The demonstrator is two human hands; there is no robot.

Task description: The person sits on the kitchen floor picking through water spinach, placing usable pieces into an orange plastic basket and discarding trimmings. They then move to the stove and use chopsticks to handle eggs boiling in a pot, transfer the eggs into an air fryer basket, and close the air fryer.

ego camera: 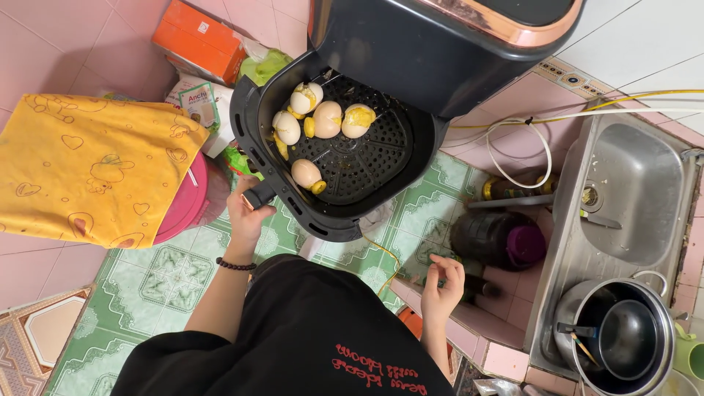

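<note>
With the left hand (246, 216) gripping the black air-fryer basket (253, 128) by its near-end handle, the right hand (442, 282) hangs loosely open, right of the basket.

Light is even, soft and fairly bright, with no single strong source evident. The air fryer basket (334, 158) stays dark inside, yet the eggs in it are clearly lit. Right of the basket, the steel sink (631, 191) shows dull, diffuse glare. Shadows are faint and short. Focus is sharp near the basket; tile lines bow toward the frame edges from wide-angle distortion.
</note>
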